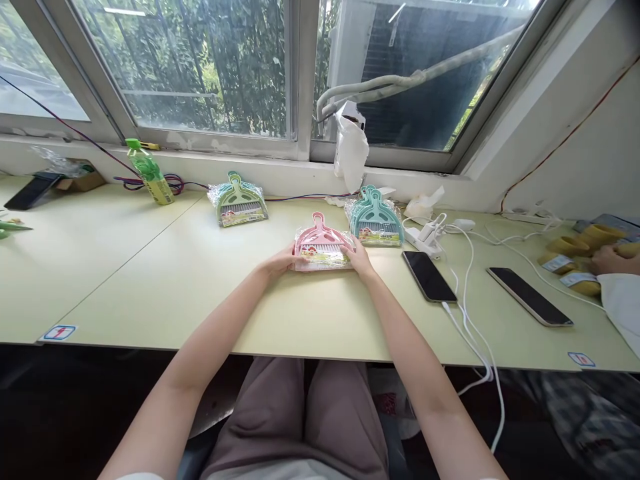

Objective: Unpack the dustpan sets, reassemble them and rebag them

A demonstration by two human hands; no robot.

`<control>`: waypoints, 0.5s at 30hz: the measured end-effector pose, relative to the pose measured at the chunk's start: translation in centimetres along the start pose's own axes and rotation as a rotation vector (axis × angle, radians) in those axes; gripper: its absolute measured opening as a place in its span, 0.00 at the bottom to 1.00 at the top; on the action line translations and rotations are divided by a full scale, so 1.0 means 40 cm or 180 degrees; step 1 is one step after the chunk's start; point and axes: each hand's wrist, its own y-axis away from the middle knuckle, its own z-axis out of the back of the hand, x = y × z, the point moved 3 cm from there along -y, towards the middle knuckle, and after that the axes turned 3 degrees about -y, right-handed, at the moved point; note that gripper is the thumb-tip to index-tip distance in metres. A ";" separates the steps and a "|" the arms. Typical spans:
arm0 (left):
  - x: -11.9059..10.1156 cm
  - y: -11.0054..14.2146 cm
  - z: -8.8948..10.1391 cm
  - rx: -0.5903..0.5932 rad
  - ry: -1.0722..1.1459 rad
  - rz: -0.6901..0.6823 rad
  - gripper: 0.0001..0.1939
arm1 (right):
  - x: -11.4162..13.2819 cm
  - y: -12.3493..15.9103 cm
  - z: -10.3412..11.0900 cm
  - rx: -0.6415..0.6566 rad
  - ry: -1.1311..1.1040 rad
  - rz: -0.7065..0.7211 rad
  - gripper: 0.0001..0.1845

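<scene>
A pink dustpan and brush set [323, 241] in clear wrapping stands on the pale table in front of me. My left hand [280, 260] grips its left edge, and my right hand [357, 257] holds the right edge, fingers curled onto the wrapper. Close behind my right hand is a stack of teal dustpan and brush sets [377, 217], also wrapped. Farther left stands a group of green dustpan and brush sets [241, 200]. Each has a printed label across its bristles.
Right of the sets are a power strip [423, 237], white cables [467, 293] and two phones [429, 276] [529, 296]. A green bottle [150, 172] leans at the back left. At the far right, another person's hand [613, 260] touches yellow rolls [575, 257]. Windows [200, 67] rise behind the table.
</scene>
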 end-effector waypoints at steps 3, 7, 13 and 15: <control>0.016 -0.015 0.008 -0.0238 -0.0022 0.0048 0.52 | -0.002 0.000 0.000 0.0026 -0.0250 -0.0125 0.41; 0.018 -0.026 0.017 -0.0900 0.0093 -0.0126 0.57 | 0.005 0.005 0.003 -0.0203 -0.0447 -0.0090 0.40; -0.033 0.000 -0.020 -0.0262 -0.0566 -0.0546 0.39 | 0.005 -0.005 0.021 -0.0603 -0.0405 0.0238 0.36; -0.036 0.004 -0.030 -0.0187 -0.1002 -0.0685 0.39 | 0.007 -0.007 0.025 -0.0618 -0.0341 0.0406 0.34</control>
